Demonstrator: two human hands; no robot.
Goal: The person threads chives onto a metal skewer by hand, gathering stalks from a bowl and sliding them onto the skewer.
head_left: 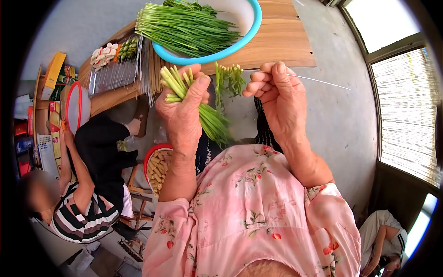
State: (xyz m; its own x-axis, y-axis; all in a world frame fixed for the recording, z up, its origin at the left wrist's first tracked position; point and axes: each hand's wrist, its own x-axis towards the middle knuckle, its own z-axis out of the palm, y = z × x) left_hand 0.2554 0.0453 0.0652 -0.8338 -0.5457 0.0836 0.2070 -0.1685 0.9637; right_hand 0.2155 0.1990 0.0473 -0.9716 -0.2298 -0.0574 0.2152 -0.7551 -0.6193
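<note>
A bunch of green stalks [213, 121] is gripped in my left hand [184, 104], its pale cut ends pointing up and to the left. My right hand [280, 90] pinches a thin metal skewer [323, 82] between thumb and fingers. One end of the skewer sticks out to the right. Folded green stalks [229, 79] are threaded on its other end, hanging between my two hands.
A blue-rimmed basin [256, 23] with long green stalks stands on the wooden table [288, 39]. Left of it lie loose skewers [148, 69] and filled skewers on a tray [110, 79]. A red-rimmed container [148, 159] stands below. One person sits left, another is lower right.
</note>
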